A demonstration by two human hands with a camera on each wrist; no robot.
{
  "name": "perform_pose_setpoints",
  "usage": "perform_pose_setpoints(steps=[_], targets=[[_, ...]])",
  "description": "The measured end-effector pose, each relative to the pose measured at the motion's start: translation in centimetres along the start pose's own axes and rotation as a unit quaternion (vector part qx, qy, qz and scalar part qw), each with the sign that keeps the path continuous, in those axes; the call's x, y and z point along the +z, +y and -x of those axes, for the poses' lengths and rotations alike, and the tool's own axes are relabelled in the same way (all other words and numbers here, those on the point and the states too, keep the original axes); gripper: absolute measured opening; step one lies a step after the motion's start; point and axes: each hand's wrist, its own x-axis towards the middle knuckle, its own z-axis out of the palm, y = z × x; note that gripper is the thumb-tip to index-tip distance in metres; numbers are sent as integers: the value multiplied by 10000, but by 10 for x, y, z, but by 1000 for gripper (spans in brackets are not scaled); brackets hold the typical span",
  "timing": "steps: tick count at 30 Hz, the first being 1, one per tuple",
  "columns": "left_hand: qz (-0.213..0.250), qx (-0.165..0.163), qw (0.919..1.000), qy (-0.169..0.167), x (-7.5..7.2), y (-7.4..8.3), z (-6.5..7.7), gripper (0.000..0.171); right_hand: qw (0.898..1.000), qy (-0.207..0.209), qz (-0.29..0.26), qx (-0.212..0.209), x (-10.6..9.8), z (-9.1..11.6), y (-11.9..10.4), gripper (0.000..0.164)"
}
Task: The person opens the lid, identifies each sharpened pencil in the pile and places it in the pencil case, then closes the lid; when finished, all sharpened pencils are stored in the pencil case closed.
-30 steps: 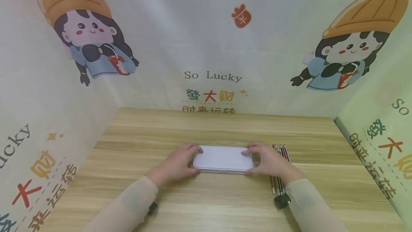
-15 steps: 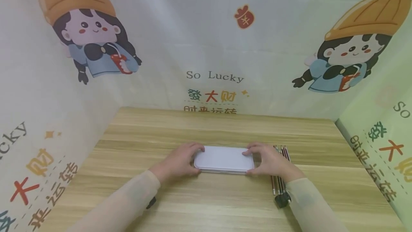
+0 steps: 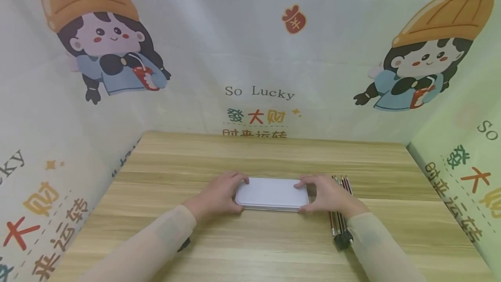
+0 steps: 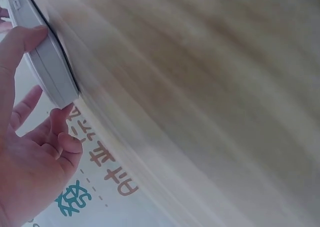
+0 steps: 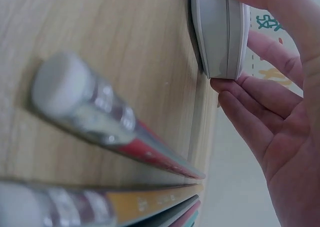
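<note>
A flat white pencil case (image 3: 272, 193) with rounded corners lies lengthwise on the wooden table, its lid down; a seam runs round its side. My left hand (image 3: 219, 193) grips its left end, the thumb on the near side and fingers round the far corner. At the other end my right hand (image 3: 328, 195) holds it the same way, index fingertip on the lid's edge. The left wrist view shows the thumb pressed to the side of the case (image 4: 50, 62). In the right wrist view, fingertips sit at the far end of the case (image 5: 217, 32).
Several pencils (image 3: 337, 223) lie side by side under my right forearm, eraser ends towards me; one eraser-tipped pencil (image 5: 150, 149) looms close in the right wrist view. Printed cloth walls (image 3: 188, 55) rise behind the table (image 3: 258, 247) and along both sides.
Both hands keep their hold on the pencil case, which stays in place. The left forearm has shifted slightly; the head view has swayed a little.
</note>
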Motion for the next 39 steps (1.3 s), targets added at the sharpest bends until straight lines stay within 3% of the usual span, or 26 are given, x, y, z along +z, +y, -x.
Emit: perform_pose_setpoints(steps=[20,32,39], targets=[[303,31,9995,96,1,-9,-2,75,9994,-192,-285,-57,-10,-4,0,55],[1101,-80,9939,-64,2,-17,6,73,9995,-289,-123,41,-8,-3,-1,55],[1494,-353,9881,-22,5,-17,6,76,9979,-401,-462,209,-11,-3,0,55]])
